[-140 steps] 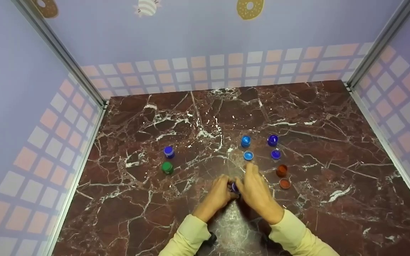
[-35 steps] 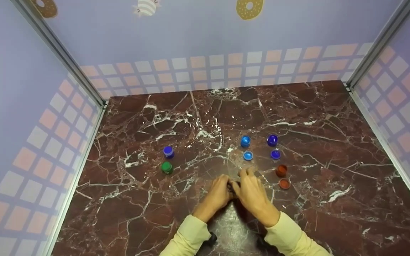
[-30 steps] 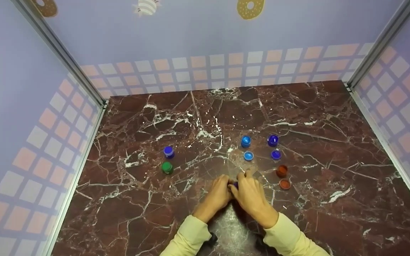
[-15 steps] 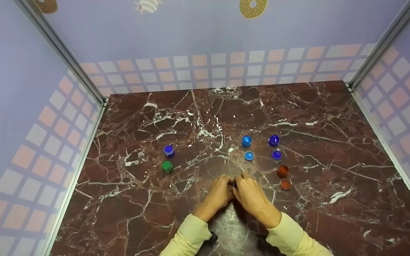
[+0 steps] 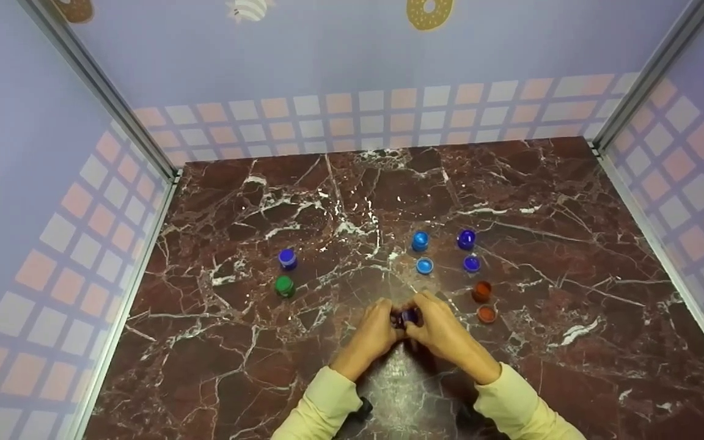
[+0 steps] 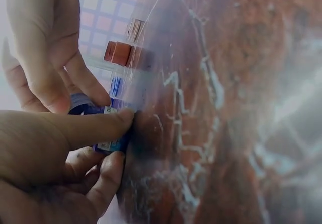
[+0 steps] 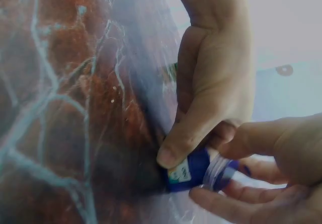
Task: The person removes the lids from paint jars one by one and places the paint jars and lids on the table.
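Near the table's front, my left hand (image 5: 376, 330) grips a small dark-blue paint jar (image 7: 179, 176) by its labelled body, with the thumb across the label. My right hand (image 5: 440, 327) pinches the jar's lid (image 7: 220, 173) between thumb and fingers. In the right wrist view the clear rim of the lid stands tilted at the jar's mouth. From the head view the jar is mostly hidden by the fingers, and the lid shows as a purple disc. The jar's base is close to the table in both wrist views.
Open jars of light blue (image 5: 420, 241), dark blue (image 5: 466, 239) and orange-brown (image 5: 482, 291) paint stand ahead to the right, each with its lid beside it. Capped purple (image 5: 288, 259) and green (image 5: 285, 286) jars stand to the left. Panels enclose the marble table (image 5: 223, 366).
My right hand has twisted back and forth at the lid, then shifted slightly right with it, so the purple lid shows between the hands. The left hand stays nearly still on the jar.
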`<state>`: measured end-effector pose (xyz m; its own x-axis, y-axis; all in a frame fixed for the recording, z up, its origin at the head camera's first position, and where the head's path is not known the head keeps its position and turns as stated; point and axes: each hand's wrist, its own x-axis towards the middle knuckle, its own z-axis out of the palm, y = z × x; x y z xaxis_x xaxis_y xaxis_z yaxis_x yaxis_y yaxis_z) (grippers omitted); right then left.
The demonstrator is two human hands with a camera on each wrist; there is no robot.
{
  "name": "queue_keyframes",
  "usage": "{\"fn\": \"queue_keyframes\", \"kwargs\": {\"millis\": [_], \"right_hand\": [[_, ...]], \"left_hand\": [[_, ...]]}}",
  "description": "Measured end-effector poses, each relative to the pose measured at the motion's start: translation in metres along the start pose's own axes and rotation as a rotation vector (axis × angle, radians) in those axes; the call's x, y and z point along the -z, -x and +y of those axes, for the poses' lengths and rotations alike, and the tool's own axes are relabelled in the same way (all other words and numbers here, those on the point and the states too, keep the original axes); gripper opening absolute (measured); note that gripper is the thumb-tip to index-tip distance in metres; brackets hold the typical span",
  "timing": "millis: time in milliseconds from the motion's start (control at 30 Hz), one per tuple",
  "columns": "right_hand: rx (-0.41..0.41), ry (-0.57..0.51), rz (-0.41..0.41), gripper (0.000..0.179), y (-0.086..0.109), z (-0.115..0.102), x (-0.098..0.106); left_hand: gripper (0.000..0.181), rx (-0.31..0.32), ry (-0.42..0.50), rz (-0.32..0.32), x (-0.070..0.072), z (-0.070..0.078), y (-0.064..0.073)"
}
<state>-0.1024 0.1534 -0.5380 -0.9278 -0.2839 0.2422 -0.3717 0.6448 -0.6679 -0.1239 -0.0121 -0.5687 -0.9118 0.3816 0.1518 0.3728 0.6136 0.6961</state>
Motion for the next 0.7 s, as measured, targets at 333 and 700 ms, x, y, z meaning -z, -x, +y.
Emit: {"fn": "queue_keyframes", "kwargs": {"millis": [333, 700], "right_hand": [[-0.099, -0.283, 0.025, 0.031, 0.006, 0.014, 0.000], [-0.144, -0.476, 0.020, 0.037, 0.012, 0.020, 0.004]], "left_hand": [[0.037, 0.044, -0.025, -0.032, 0.002, 0.006, 0.002], [0.034, 0.077, 0.020, -0.066, 0.005, 0.009, 0.002]]}}
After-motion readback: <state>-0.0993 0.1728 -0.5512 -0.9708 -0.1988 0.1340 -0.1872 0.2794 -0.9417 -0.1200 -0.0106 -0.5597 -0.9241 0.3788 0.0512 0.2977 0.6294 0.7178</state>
